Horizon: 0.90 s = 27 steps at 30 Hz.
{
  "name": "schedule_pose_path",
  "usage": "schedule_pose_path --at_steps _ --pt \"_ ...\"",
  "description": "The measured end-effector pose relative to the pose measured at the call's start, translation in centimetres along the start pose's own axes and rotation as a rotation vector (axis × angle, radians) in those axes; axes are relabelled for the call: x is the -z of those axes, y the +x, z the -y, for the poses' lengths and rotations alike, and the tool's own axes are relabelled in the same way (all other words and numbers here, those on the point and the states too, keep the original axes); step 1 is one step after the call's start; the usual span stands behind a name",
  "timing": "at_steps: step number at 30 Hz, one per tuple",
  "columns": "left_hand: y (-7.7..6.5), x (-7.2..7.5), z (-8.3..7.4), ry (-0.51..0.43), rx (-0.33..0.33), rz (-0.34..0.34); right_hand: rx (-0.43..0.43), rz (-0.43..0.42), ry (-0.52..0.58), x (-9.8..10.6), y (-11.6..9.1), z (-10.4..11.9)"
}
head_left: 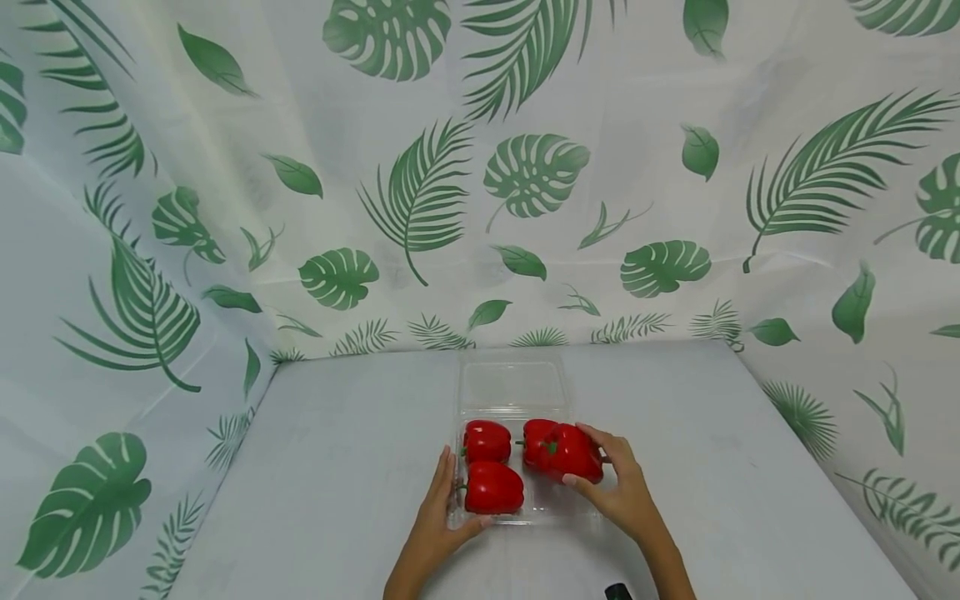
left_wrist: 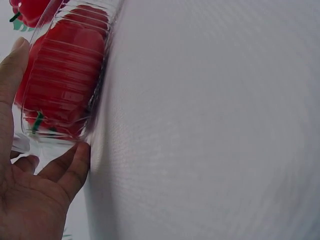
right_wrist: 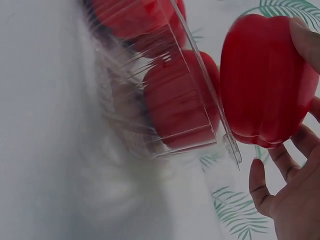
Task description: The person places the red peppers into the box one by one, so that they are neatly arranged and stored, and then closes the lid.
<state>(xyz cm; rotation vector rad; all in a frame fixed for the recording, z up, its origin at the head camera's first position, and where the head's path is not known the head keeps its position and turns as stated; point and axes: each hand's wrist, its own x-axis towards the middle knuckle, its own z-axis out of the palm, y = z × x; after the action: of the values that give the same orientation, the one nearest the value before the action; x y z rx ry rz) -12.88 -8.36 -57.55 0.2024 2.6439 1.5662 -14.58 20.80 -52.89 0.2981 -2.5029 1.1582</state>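
Note:
A clear plastic clamshell container lies with its lid folded back. Two red bell peppers sit in its left part: a rear pepper and a front pepper. Another red pepper is at the rear right, partly covered from the head camera. My right hand grips a red bell pepper between thumb and fingers, raised over the right side of the container; its green stem faces left. My left hand holds the container's front left corner, thumb at the front and fingers along the side.
The container stands on a white table. A small black object shows at the bottom edge, near my right forearm. Curtains with green leaf prints enclose the table at the back and sides.

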Motion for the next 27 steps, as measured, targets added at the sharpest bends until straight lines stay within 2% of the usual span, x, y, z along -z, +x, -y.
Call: schedule_pose_path --at_steps 7,15,22,27 --pt "-0.1 0.1 0.1 0.011 -0.026 -0.001 0.093 0.066 -0.017 -0.3 -0.5 0.0" --pt "-0.3 0.2 0.1 0.024 -0.079 -0.002 0.09 0.159 -0.06 -0.7 -1.2 0.1" --pt "-0.1 0.3 0.2 0.016 -0.088 0.0 0.125 0.175 -0.102 -1.3 -1.3 0.3" --pt "-0.1 0.2 0.3 0.024 -0.097 0.001 0.116 0.184 -0.122 -1.5 -1.4 0.3"
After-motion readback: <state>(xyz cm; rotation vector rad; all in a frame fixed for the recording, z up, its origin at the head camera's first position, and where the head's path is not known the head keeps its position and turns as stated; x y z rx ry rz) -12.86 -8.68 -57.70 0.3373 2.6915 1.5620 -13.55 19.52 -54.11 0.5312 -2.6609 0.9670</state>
